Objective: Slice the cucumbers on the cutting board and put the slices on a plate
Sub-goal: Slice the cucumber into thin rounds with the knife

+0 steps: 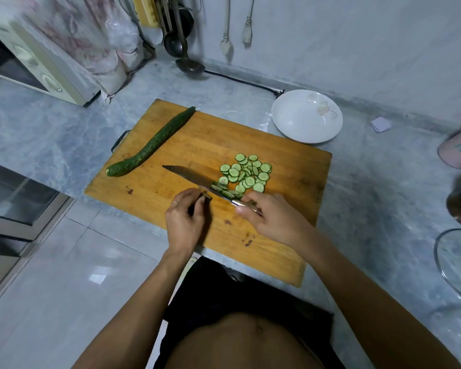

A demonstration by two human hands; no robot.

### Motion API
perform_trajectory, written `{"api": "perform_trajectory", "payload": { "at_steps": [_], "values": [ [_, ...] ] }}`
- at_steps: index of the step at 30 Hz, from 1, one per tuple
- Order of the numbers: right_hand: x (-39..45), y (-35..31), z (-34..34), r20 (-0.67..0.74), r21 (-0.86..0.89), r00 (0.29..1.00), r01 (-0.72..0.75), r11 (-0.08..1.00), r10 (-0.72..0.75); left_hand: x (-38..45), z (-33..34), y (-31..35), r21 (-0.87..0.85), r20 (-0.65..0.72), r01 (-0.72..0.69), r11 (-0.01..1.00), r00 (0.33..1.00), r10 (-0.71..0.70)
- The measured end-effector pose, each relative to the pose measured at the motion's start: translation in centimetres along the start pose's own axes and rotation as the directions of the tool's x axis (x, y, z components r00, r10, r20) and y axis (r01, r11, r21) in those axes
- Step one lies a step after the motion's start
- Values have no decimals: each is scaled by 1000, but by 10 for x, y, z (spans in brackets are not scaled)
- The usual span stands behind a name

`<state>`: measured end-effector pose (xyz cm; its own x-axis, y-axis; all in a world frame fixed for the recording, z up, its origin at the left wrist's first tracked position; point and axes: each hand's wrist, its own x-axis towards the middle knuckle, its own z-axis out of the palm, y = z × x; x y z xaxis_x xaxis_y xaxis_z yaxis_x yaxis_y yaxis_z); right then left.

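**Cucumber nearly sliced through on the wooden board**

Cucumber slices [246, 173] are heaped in a loose pile on the right half of the wooden cutting board [186, 145], several overlapping, with a few more lying against the blade of the knife [192, 179]. The knife is laid across the board with its tip pointing to the left and away from the person, its edge down by the last slices. Its handle is gripped by the right hand [266, 217], whose fingers are curled round it with the thumb laid along the near side. A short cucumber stub [206, 196] is pinched at the blade by the left hand [184, 219], fingers bent and closed on it; a ring is seen on one finger. A whole cucumber [151, 143] is left uncut at the far left of the board, lying on a slant, well apart from both hands. A white plate [285, 121] with a floral print is set on the grey marble counter [51, 134], just beyond the board's far right corner, and holds no slices. Ladles [188, 59] are hung at the wall behind, and a microwave [32, 57] is stood at the far left.
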<state>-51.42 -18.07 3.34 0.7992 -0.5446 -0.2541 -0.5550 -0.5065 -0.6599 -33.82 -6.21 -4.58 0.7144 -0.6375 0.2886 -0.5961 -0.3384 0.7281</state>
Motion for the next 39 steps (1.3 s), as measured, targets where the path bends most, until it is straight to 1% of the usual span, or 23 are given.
{"api": "perform_trajectory", "payload": {
  "at_steps": [4,6,8,10,12,14,16,18,20,21,22,24,25,27,28,29,30,33,34,35,36,37,39],
  "values": [
    [-6,9,-12,-66,-102,998,18,995,-25,6,-13,19,-62,-195,-44,997,980,31],
    [-8,13,-14,-99,-109,994,29,994,-40,8,-16,29,-72,-194,-116,991,976,100],
    [-9,16,-15,-130,-151,990,29,988,-49,13,-17,38,-51,-124,-218,975,970,210],
    [-10,18,-18,-141,-192,988,28,981,-55,21,-17,46,-44,10,-319,947,947,320],
    [-11,20,-18,-137,-244,987,54,968,-89,34,-13,53,-17,260,-333,943,909,325],
    [-14,21,-17,-126,-313,983,89,946,-134,50,-5,56,104,537,-263,959,826,168],
    [-18,23,-15,-111,-363,980,111,925,-162,67,4,55,177,728,-228,957,685,29],
    [-21,25,-13,-99,-373,981,120,920,-168,81,12,55,94,820,-200,975,571,39],
    [-25,28,-12,-90,-373,978,141,917,-187,91,18,57,2,852,-137,991,519,70],
    [-26,29,-11,-93,-376,975,153,914,-202,95,19,58,-2,853,-144,990,515,77],
    [-28,29,-12,-94,-380,973,160,911,-210,100,23,56,18,839,-189,982,537,88],
    [-29,29,-12,-87,-388,974,159,908,-208,107,28,51,136,790,-335,932,605,102],
    [-29,28,-13,-86,-392,976,152,907,-200,110,29,49,180,756,-366,913,646,109],
    [-29,29,-13,-95,-396,978,136,908,-188,112,29,48,175,693,-329,928,710,121],
    [-29,31,-13,-109,-394,977,128,910,-185,112,28,49,123,683,-290,949,719,131],
    [-29,33,-13,-128,-380,974,125,916,-186,112,25,50,64,700,-235,970,703,124],
    [-29,36,-12,-151,-357,969,131,925,-195,112,22,52,12,738,-189,982,664,119],
    [-30,43,-13,-191,-316,958,147,937,-215,117,11,47,-39,875,-67,997,480,66],
    [-30,44,-14,-184,-314,959,149,938,-214,119,10,46,-48,893,-34,998,446,58],
    [-31,44,-14,-176,-316,961,151,937,-214,120,10,46,-51,898,-13,999,437,52],
    [-32,45,-15,-170,-322,962,151,935,-214,121,12,47,-45,888,-20,999,458,49],
    [-34,45,-15,-166,-330,962,152,932,-215,122,15,48,-17,857,-57,998,513,44],
    [-37,45,-14,-162,-338,963,152,929,-217,124,21,53,83,740,-171,982,670,54]
  ]
}}
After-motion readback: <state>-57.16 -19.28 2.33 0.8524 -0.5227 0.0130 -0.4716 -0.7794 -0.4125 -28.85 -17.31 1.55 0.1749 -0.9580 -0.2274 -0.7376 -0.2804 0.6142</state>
